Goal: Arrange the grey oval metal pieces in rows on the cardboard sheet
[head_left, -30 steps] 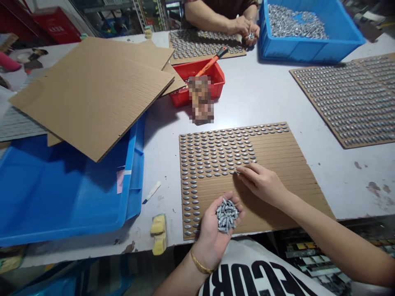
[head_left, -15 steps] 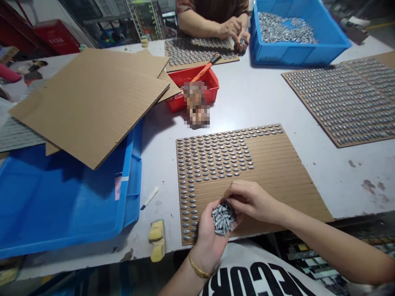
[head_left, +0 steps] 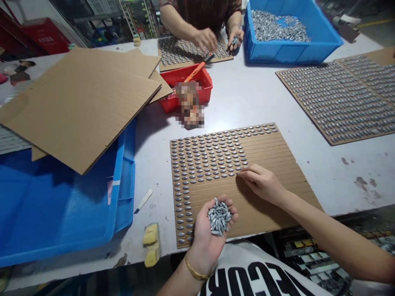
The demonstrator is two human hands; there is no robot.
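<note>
1. Dozens of silver pieces (head_left: pixel 219 218) lie heaped in your left hand (head_left: pixel 204 231), palm up with fingers loosely cupped, over the near left part of the cardboard sheet (head_left: pixel 277 160).
2. Your right hand (head_left: pixel 264 183) is at the sheet's middle, thumb and fingertips drawn close together; I cannot tell whether they hold a piece.
3. Rows of similar pieces (head_left: pixel 206 156) cover the sheet's far left, ending beside your right fingertips.
4. Beyond the sheet stands a red bin (head_left: pixel 206 94).

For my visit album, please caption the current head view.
Left hand cupping small silvery pieces, right hand over a cardboard sheet partly filled with rows of similar ones.
</note>
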